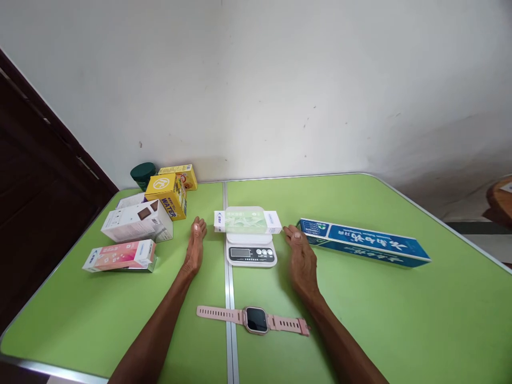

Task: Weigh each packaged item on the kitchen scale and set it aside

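A small white digital scale (252,255) sits mid-table, its display dark. Across its platform lies a long white-and-green box (246,222), overhanging both sides. To the left of the scale, my left hand (195,245) rests edge-down with straight fingers, holding nothing and apart from the box. On the other side my right hand (302,261) is likewise open and empty, its fingertips close to the box's right end. Right beside that hand is a long blue toothpaste box (366,242); whether they touch I cannot tell. A pink smartwatch (256,320) lies stretched out nearer me, between my forearms.
At the left stand a pink box (120,255), a white carton (138,223), yellow boxes (167,194) and a dark green container (143,175). The green folding table (400,320) has a metal seam down its middle. A white wall (256,96) rises behind it.
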`<act>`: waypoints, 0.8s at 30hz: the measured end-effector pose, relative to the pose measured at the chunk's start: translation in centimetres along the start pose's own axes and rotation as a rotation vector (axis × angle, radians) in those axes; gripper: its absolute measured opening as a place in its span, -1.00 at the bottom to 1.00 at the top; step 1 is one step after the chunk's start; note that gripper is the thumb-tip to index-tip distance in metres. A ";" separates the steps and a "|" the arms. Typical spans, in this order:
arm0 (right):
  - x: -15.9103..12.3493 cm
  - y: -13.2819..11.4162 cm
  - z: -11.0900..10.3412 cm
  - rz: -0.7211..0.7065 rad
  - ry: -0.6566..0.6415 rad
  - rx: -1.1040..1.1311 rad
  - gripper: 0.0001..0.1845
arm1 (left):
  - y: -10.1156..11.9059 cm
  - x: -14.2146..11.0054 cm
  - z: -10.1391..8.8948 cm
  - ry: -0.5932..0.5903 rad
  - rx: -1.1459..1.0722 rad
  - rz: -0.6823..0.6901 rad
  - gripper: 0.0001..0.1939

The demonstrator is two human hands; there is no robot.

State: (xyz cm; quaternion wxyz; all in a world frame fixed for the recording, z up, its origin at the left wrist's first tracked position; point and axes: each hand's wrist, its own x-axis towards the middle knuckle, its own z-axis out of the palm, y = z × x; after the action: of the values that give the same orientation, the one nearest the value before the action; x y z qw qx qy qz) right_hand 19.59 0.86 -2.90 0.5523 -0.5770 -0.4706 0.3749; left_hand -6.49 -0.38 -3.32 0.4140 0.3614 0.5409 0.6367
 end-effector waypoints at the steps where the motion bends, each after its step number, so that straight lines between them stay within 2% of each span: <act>1: 0.0 0.0 0.0 -0.002 0.000 -0.004 0.02 | 0.0 0.1 0.0 -0.003 0.005 0.002 -0.01; 6: -0.1 -0.3 0.0 -0.025 -0.007 -0.023 0.00 | 0.4 -0.2 0.0 -0.025 0.044 0.011 0.10; 12: -0.6 -0.8 0.4 -0.204 -0.091 -0.115 -0.17 | 1.9 -2.9 1.5 -0.151 0.397 0.151 -0.05; 16: -1.0 -0.9 0.6 -0.245 -0.140 -0.124 -0.20 | 2.8 -4.3 2.9 -0.245 0.404 0.175 -0.05; 20: -2.5 -2.1 0.5 -0.259 -0.129 -0.127 -0.19 | 5.0 -6.0 3.2 -0.214 0.366 0.218 -0.05; 24: -5.3 -4.4 1.5 -0.313 -0.191 -0.102 -0.21 | 8.1 -8.5 1.5 -0.031 0.353 0.330 -0.07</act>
State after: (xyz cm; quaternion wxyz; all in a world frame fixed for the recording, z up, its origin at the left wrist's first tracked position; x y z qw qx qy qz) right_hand 16.11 -3.96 0.82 0.5267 -0.4856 -0.6235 0.3132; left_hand -2.84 -8.14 4.81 0.2434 0.5214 0.5709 0.5857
